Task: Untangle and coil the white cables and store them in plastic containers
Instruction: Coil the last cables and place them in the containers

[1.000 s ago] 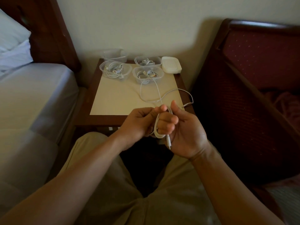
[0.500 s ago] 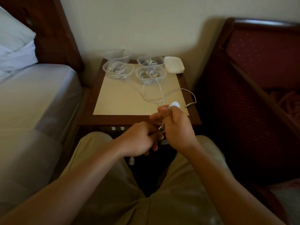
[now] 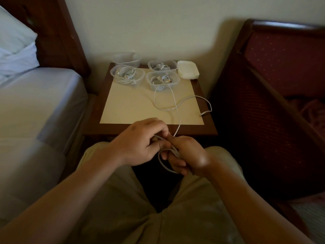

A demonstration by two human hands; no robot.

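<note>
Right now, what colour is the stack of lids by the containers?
White, or off-white in this dim light. The stack of lids shows best in the head view, the only one.

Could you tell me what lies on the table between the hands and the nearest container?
In the head view, only loose white cable crosses the bare table between the hands and the nearest container.

Two bare arms, no sleeves showing anywhere up to the picture's edge. No watch, no ring, no band on either wrist. Left hand (image 3: 140, 145) and right hand (image 3: 188, 155) both bare, no gloves. Light tan pants (image 3: 112, 205) over both legs, soft and a bit wrinkled, with folds near the middle. Dark gap between the two legs.
</note>
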